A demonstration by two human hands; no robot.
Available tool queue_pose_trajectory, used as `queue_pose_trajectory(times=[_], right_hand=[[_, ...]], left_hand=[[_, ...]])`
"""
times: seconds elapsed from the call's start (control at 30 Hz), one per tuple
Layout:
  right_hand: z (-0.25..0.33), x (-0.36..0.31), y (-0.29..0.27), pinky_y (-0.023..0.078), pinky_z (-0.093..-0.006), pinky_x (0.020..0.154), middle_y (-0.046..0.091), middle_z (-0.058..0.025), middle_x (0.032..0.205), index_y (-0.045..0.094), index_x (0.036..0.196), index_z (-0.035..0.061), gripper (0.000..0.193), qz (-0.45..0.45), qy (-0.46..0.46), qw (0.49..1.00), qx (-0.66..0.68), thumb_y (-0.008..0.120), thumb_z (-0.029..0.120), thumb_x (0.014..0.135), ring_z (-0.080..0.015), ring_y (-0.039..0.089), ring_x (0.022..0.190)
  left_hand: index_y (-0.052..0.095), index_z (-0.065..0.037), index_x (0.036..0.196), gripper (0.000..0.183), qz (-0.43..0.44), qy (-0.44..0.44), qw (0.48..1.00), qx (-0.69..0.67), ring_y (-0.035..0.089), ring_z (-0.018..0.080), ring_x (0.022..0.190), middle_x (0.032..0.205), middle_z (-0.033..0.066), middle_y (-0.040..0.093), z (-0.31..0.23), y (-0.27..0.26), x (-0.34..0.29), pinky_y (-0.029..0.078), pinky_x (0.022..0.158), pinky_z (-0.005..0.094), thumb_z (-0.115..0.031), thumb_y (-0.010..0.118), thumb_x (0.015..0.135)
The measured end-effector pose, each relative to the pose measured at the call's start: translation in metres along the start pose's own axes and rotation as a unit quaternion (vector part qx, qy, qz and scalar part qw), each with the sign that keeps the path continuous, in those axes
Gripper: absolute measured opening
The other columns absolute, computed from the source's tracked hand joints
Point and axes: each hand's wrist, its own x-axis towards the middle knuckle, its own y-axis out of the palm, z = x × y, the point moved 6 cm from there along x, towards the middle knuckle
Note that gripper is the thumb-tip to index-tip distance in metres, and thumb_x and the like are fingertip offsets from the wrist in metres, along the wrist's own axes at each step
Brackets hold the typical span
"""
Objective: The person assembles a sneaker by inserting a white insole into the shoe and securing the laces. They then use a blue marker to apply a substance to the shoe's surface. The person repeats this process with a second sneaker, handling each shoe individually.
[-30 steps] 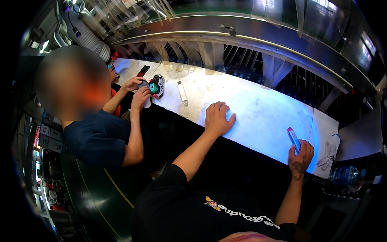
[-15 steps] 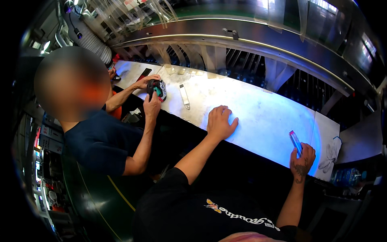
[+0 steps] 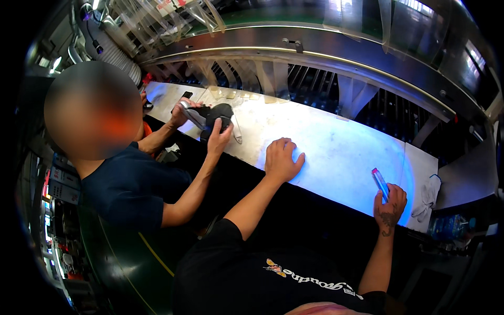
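Note:
My left hand lies on the white tabletop near its front edge, holding nothing, with its fingers stretched out and the thumb apart. Farther right, my right hand rests by the table edge, its fingers closed round a slim blue stick-shaped tool. The tool has a pinkish-red end that points away from me and to the left. Its exact kind does not show. A bluish-white pool of light covers the tabletop around both hands.
At left a co-worker holds a dark shoe-like object over the table. Beside it lies a pale flat strip. White gloves and a clear bottle are at far right. Behind runs a machine with hanging clear strips and rollers.
The co-worker has turned the shoe-like object over, so a grey and black side shows, and moved it slightly right. My hands keep their places on the table while the whole view shifts slightly.

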Motion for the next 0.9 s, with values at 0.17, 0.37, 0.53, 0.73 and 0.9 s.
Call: queue_pose_trajectory(times=[0.17,0.37,0.53,0.73,0.9], right_hand=[[0.0043,0.0012,-0.0032,0.046,-0.0503,0.110,0.070,-0.0167,0.124,0.073,0.123,0.0001,0.037,0.001,0.002,1.000,0.003,0.075,0.019,0.092,-0.0376,0.062,0.121],[0.0051,0.0028,-0.0051,0.046,-0.0495,0.109,0.070,-0.0160,0.123,0.073,0.122,0.0007,0.036,0.004,0.011,1.000,0.016,0.076,0.020,0.091,-0.0369,0.062,0.121],[0.0056,0.0038,-0.0072,0.047,-0.0486,0.109,0.071,-0.0152,0.124,0.074,0.122,0.0016,0.036,0.002,0.010,1.000,0.010,0.076,0.021,0.091,-0.0358,0.063,0.120],[0.0057,0.0037,-0.0070,0.047,-0.0488,0.108,0.071,-0.0147,0.124,0.074,0.122,0.0020,0.036,0.001,0.007,1.000,0.006,0.076,0.021,0.091,-0.0350,0.063,0.120],[0.0041,0.0032,-0.0050,0.047,-0.0487,0.108,0.071,-0.0148,0.125,0.074,0.122,0.0019,0.037,-0.001,0.009,1.000,0.014,0.076,0.022,0.090,-0.0354,0.063,0.120]], left_hand=[[0.072,-0.004,0.113,0.040,0.003,0.001,1.000,0.004,0.058,0.0390,0.127,0.132,0.0183,0.066,0.0026,0.0022,-0.0006,0.043,0.114,0.0524,-0.035,0.082,0.091],[0.073,-0.005,0.115,0.040,0.013,-0.011,1.000,0.001,0.058,0.0391,0.129,0.134,0.0187,0.066,0.0037,0.0051,-0.0002,0.043,0.115,0.0521,-0.036,0.081,0.091],[0.074,-0.005,0.115,0.040,0.039,-0.033,0.999,0.008,0.058,0.0386,0.130,0.136,0.0187,0.066,0.0030,0.0050,0.0018,0.043,0.115,0.0513,-0.036,0.081,0.091],[0.072,-0.006,0.113,0.037,0.016,-0.014,1.000,0.014,0.059,0.0382,0.126,0.130,0.0173,0.067,0.0021,0.0040,0.0011,0.045,0.111,0.0511,-0.035,0.082,0.091],[0.071,-0.007,0.112,0.036,0.015,-0.017,1.000,0.013,0.059,0.0381,0.124,0.129,0.0163,0.067,0.0015,0.0031,0.0010,0.045,0.110,0.0506,-0.034,0.082,0.090]])
